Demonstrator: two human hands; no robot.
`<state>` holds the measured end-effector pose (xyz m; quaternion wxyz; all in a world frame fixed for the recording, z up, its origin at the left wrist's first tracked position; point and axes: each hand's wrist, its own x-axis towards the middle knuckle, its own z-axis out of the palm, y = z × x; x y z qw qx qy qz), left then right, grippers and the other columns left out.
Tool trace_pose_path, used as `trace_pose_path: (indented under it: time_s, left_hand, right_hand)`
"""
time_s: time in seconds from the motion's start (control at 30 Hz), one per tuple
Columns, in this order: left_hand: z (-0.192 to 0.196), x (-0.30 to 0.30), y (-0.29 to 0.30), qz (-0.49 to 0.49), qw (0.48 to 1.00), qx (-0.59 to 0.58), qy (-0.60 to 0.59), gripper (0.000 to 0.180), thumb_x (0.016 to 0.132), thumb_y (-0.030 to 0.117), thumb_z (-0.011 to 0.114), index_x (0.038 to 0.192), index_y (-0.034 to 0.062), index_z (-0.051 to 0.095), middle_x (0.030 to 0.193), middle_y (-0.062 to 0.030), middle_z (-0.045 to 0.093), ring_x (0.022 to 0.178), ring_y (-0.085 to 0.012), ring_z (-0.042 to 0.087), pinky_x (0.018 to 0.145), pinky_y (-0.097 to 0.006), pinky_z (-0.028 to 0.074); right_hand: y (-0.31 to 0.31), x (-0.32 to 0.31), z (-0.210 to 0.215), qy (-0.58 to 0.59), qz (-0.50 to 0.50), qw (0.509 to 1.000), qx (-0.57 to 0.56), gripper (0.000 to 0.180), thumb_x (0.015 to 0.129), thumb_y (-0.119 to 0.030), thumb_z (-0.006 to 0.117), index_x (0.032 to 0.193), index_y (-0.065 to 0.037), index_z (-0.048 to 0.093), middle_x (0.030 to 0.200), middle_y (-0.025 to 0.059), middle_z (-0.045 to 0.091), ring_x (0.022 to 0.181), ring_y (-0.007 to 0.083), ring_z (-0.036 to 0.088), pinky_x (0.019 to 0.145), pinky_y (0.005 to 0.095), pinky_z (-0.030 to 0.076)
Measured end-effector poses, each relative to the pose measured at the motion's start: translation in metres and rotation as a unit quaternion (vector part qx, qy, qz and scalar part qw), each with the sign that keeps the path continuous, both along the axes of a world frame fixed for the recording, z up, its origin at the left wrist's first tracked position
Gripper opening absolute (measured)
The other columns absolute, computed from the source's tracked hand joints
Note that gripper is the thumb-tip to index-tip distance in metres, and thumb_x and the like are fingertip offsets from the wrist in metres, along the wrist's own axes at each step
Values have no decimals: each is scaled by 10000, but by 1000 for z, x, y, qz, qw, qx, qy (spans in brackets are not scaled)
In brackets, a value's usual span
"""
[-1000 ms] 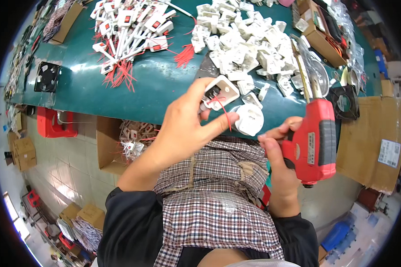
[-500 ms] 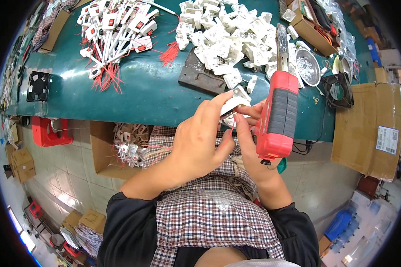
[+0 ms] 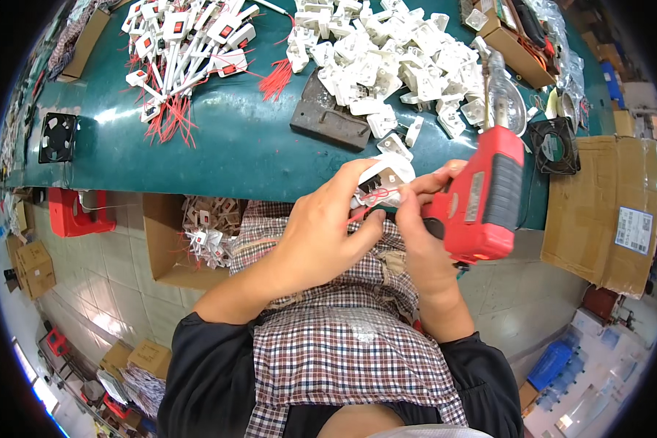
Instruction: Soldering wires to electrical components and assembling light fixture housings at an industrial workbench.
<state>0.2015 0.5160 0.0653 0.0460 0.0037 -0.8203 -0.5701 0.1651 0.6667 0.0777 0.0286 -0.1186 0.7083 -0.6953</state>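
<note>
My left hand [image 3: 317, 219] grips a small white plastic switch housing [image 3: 396, 171] at the table's front edge, fingers on its far side and thumb near its lower edge. Inside the housing, a dark part and a looped red wire [image 3: 378, 195] show. In my right hand [image 3: 422, 237] is a red-and-black power tool [image 3: 482, 197], its long front end pointing away and blurred. Thumb and fingertips of that hand also reach the housing's right edge. Just beyond lies another white housing piece [image 3: 394, 146].
A heap of white housings [image 3: 387, 58] lies beyond, beside a dark metal block [image 3: 328, 113]. Switches with red wires [image 3: 179, 66] are piled left. A metal bowl [image 3: 520, 109] and a fan [image 3: 553, 146] are right; a carton [image 3: 160, 255] of switches sits below the table.
My right hand's power tool has swung right and tilted. The housing in my left hand has turned, so its inside with the red wire now shows.
</note>
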Motion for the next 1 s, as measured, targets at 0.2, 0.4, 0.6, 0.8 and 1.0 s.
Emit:
trace_pose_path:
  time_s: [0.2,0.4,0.6,0.8,1.0]
  left_hand:
    - [-8,2,-3,29,959,259,-109,405,870,228,825,1132,9,608,926,-67,696,812,-90,619,734,-299,531]
    - [-6,-2,-7,50,950,299,-79,311,868,129,823,1008,7,574,930,-46,659,834,-62,603,710,-246,512]
    - [-12,-2,-5,75,977,199,21,307,857,68,812,1092,0,627,980,-42,680,859,-72,658,686,-233,530]
    - [-6,-5,-5,34,996,74,20,279,812,3,827,1047,-3,678,1024,-72,677,907,-111,673,760,-245,560]
    - [-7,-10,-4,23,997,49,60,313,809,1,819,1098,2,697,997,-90,701,882,-131,686,746,-253,556]
  right_hand:
    - [7,-5,3,-32,-42,998,15,522,853,166,649,1288,-31,436,1135,70,522,912,108,615,800,251,515]
    - [7,0,0,-33,12,999,9,515,845,188,631,1266,-37,437,1113,66,488,921,122,604,785,258,520]
    - [7,0,-4,-34,11,999,0,534,839,200,630,1270,-42,430,1136,67,468,911,113,592,772,251,512]
    - [10,-2,-6,-30,22,999,-1,545,839,207,623,1279,-48,428,1161,67,463,942,107,583,795,246,506]
    - [13,-5,-2,-25,3,999,21,559,822,230,597,1279,-43,428,1169,68,465,958,118,586,816,257,510]
